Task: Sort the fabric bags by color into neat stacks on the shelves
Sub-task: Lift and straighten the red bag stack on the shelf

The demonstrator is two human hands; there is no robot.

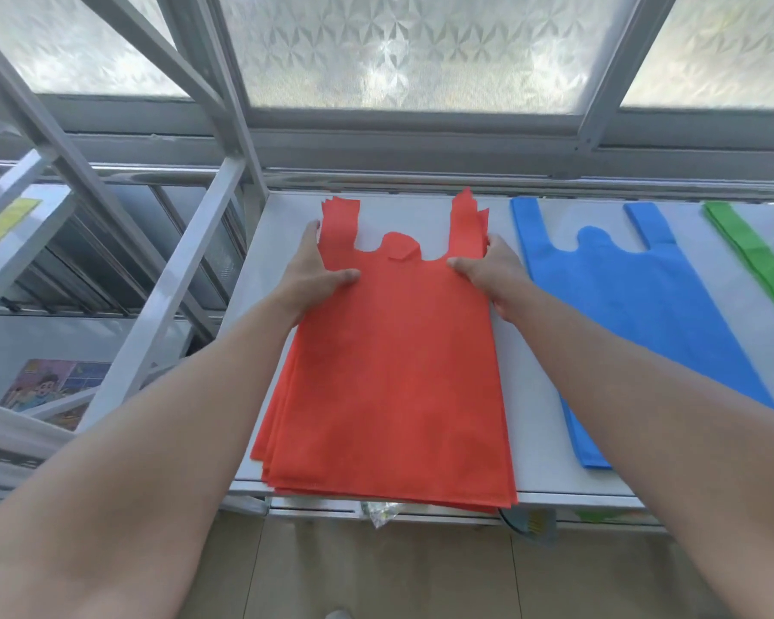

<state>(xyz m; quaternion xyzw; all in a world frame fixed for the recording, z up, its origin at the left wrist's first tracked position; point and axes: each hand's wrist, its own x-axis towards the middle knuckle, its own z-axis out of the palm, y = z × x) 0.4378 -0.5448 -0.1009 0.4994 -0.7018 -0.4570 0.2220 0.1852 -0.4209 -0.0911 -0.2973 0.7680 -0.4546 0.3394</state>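
Note:
A stack of red fabric bags (394,373) lies flat on the white shelf (537,395), handles pointing to the window. My left hand (316,270) grips the stack's left edge below the left handle, thumb on top. My right hand (488,272) grips the right edge below the right handle, thumb on top. The stack's bottom edges are fanned and overhang the shelf's front rim. To the right lies a blue bag stack (635,314), partly covered by my right forearm. Further right, a green bag (760,256) is cut off by the frame edge.
A grey metal rack frame (170,279) with slanted bars stands at the left. Yellow fabric (1,225) lies on the far-left shelf. Frosted windows run behind. Below the shelf's front rim, a plastic wrapper (380,513) and other items show; tiled floor underneath.

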